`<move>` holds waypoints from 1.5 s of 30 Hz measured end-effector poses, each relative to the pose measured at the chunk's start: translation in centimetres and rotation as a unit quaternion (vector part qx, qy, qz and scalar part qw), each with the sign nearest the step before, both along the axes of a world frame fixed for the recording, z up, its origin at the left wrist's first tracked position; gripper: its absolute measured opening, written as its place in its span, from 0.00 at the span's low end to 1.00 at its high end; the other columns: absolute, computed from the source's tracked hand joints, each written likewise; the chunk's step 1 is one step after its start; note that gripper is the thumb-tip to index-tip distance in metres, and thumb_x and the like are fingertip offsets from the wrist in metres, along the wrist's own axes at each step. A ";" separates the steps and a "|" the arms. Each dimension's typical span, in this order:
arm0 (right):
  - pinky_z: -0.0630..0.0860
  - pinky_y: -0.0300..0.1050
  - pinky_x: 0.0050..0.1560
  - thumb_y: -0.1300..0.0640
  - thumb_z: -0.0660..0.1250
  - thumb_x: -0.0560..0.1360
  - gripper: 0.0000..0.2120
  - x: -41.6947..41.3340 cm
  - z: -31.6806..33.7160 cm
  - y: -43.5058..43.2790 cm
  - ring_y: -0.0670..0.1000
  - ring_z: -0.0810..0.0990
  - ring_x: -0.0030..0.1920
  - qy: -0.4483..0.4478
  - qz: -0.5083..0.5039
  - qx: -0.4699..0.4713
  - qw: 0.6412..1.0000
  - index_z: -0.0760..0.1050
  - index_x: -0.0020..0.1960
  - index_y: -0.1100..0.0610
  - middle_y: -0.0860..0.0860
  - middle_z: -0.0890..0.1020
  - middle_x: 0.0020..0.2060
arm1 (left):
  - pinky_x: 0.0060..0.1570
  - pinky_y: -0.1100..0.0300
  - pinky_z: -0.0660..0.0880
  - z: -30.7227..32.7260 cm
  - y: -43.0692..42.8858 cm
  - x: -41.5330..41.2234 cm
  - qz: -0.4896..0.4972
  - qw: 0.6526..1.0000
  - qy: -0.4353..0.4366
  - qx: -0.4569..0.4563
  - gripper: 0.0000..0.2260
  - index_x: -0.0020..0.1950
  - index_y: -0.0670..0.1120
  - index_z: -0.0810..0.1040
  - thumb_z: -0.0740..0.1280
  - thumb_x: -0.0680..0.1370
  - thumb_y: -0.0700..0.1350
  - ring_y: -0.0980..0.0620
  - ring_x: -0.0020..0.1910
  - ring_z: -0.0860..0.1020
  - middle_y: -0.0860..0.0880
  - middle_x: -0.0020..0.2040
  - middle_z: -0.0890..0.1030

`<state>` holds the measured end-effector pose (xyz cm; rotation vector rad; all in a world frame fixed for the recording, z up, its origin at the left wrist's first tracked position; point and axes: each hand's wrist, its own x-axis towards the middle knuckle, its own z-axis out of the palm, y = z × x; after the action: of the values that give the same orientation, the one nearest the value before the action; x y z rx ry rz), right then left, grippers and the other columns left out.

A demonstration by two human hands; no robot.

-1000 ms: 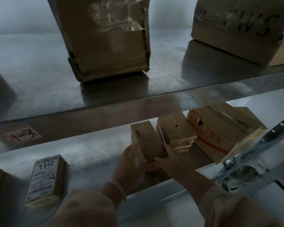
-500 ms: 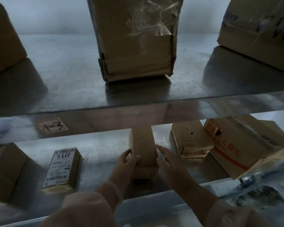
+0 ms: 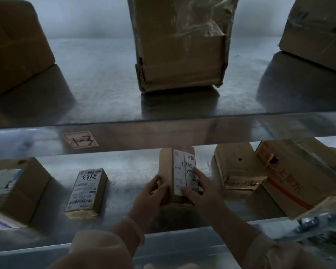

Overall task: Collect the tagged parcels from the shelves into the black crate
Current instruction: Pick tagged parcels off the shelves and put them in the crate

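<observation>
On the lower shelf [image 3: 124,183], both hands' fingers [image 3: 199,174] clasp the labelled parcel [image 3: 177,174].

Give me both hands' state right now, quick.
Left hand: closed on the small labelled parcel, gripping its left side.
Right hand: on the same parcel, fingers over its label.

The shelf-edge sticker [image 3: 80,139] read "1-3". The flat parcel's label [image 3: 86,188] bore handwritten "3753", upside down. The held parcel's label [image 3: 184,169] showed "2805"; finer print was illegible.
</observation>
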<state>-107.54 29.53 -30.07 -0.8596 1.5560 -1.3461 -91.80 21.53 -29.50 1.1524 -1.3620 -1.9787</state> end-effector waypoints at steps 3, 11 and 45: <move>0.80 0.44 0.54 0.56 0.71 0.73 0.30 0.6 0.0 -0.1 0.49 0.73 0.62 0.068 0.010 -0.010 0.998 0.60 0.67 0.39 0.45 0.69 0.61 | 0.46 0.57 0.81 -0.1 -0.1 0.0 -0.003 1.000 -0.003 0.010 0.27 0.71 0.46 0.69 0.69 0.73 0.48 0.46 0.52 0.83 0.42 0.60 0.80; 0.78 0.36 0.48 0.55 0.68 0.76 0.28 -1.1 0.0 0.4 0.47 0.70 0.63 0.085 0.004 0.044 0.995 0.62 0.72 0.45 0.43 0.67 0.62 | 0.54 0.46 0.79 -1.4 -0.7 0.3 0.021 0.990 -0.137 -0.013 0.11 0.63 0.47 0.74 0.62 0.80 0.43 0.45 0.52 0.81 0.45 0.54 0.82; 0.70 0.39 0.59 0.52 0.61 0.79 0.15 -17.2 1.7 6.6 0.42 0.72 0.58 0.138 0.030 0.047 0.989 0.68 0.57 0.30 0.39 0.71 0.58 | 0.59 0.45 0.76 1.1 5.7 -20.1 0.019 0.983 -0.153 -0.103 0.44 0.77 0.56 0.54 0.71 0.67 0.65 0.42 0.62 0.74 0.43 0.69 0.68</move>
<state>-124.79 36.14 -28.37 -1.0580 1.7753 -1.1372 -111.85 27.20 -28.36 1.4119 -1.6390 -1.6345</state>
